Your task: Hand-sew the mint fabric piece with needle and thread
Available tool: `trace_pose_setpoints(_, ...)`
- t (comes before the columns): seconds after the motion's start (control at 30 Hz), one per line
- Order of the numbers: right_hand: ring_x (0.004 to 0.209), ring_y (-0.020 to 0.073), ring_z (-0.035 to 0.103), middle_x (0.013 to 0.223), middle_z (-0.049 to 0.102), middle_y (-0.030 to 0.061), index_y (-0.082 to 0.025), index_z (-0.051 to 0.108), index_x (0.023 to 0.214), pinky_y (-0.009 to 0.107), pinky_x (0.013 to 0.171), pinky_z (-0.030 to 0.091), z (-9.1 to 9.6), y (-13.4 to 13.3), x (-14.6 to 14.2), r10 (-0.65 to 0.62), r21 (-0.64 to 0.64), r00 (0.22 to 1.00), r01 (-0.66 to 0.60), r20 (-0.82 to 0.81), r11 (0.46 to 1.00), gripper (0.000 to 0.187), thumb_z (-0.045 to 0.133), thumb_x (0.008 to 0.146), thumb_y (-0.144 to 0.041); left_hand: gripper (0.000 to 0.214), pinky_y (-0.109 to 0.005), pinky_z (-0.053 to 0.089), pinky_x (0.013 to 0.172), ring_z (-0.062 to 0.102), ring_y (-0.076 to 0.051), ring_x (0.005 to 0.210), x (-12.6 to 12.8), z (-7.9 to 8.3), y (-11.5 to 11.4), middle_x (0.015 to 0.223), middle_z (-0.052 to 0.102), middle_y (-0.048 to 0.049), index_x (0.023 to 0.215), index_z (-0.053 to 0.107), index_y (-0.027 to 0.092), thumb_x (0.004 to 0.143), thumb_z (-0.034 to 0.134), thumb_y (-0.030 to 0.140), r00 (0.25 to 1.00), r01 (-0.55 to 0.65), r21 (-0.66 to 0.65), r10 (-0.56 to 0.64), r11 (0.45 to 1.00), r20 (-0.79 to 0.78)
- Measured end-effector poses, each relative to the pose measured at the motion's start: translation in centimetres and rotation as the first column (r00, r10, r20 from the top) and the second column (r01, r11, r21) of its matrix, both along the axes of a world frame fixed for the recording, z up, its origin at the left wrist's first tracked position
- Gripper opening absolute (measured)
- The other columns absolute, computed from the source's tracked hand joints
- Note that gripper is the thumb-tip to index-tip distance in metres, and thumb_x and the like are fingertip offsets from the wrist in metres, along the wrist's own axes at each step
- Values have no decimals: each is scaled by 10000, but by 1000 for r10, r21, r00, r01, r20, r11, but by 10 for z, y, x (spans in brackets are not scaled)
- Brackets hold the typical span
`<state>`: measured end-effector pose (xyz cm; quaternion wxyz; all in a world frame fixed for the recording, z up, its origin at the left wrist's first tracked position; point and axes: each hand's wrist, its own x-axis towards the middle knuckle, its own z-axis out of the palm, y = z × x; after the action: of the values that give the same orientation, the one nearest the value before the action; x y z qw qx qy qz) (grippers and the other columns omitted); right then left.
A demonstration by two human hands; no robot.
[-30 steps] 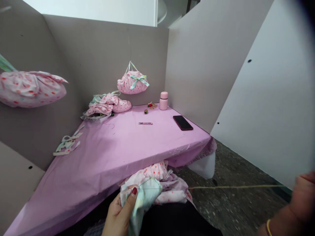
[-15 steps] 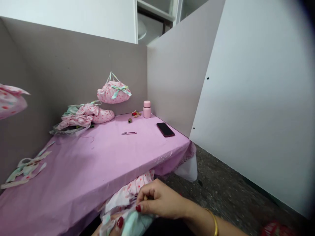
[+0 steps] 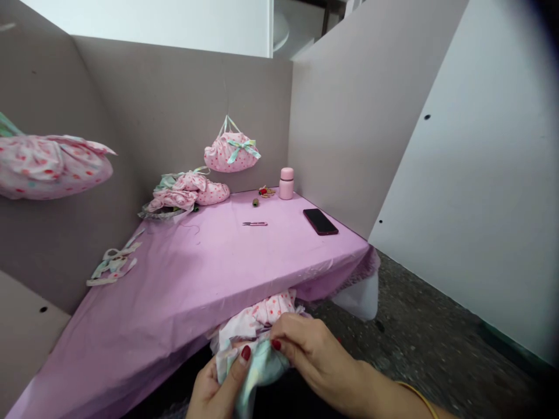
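Note:
My left hand (image 3: 221, 381) grips a piece of gathered cloth (image 3: 257, 364), mint green and white, just below the table's front edge. Its thumb, with a red nail, presses on top of the fabric. My right hand (image 3: 308, 349) meets the cloth from the right, thumb and forefinger pinched together at its upper edge. Whatever may lie between those fingertips is too small to make out. Pink-dotted white fabric (image 3: 275, 308) bunches behind both hands, against the table's edge.
A pink cloth covers the table (image 3: 209, 262). On it are thread snips (image 3: 255, 224), a thread spool (image 3: 255, 202), a phone (image 3: 321, 222), a pink bottle (image 3: 286, 184), fabric strips (image 3: 114, 265) and a cloth pile (image 3: 187, 192). Dotted pouches hang at the back (image 3: 231, 151) and left (image 3: 52, 166).
The view has turned left, so the table sits farther right and more of the left pouch shows. My left hand shows more fully. My right hand stays pinched at the cloth.

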<state>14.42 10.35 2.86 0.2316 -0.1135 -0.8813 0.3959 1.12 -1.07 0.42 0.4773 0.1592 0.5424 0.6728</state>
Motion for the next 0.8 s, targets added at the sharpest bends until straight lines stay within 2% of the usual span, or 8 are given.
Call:
trace_pose_setpoints(0.23, 647, 108, 571, 757, 665, 2, -178, 681, 901, 196, 625, 421, -5, -4, -3, 61, -57, 998, -60, 17, 997, 190, 492, 912, -165, 246, -219, 489, 550, 656, -200, 628, 0, -3, -1, 643, 742, -35, 751, 747, 165, 612, 804, 359, 1000, 10, 31, -10, 999, -12)
trace_pose_setpoints(0.43, 653, 113, 597, 782, 686, 6, -192, 683, 950, 201, 633, 439, -2, -6, -3, 65, -20, 998, -65, 21, 998, 251, 453, 903, -101, 294, -236, 500, 553, 658, -220, 632, 0, 1, -1, 635, 742, -46, 718, 740, 160, 574, 816, 404, 999, 4, 8, -3, 1000, -37)
trace_pose_setpoints(0.57, 633, 115, 592, 756, 682, 10, -182, 687, 931, 202, 616, 437, -1, -6, -3, 63, 0, 997, -63, 34, 998, 249, 451, 902, -109, 277, -234, 501, 560, 660, -217, 638, -2, -1, -1, 629, 740, -43, 724, 741, 158, 592, 810, 391, 998, 45, 10, -45, 999, -41)
trace_pose_setpoints(0.8, 637, 112, 585, 767, 681, 9, -179, 684, 915, 200, 606, 423, -4, -5, -4, 58, 21, 997, -59, 44, 998, 244, 453, 897, -100, 251, -210, 490, 541, 652, -195, 620, -2, -5, -1, 617, 735, -33, 738, 750, 163, 603, 811, 366, 1000, 8, 27, -8, 1000, 0)
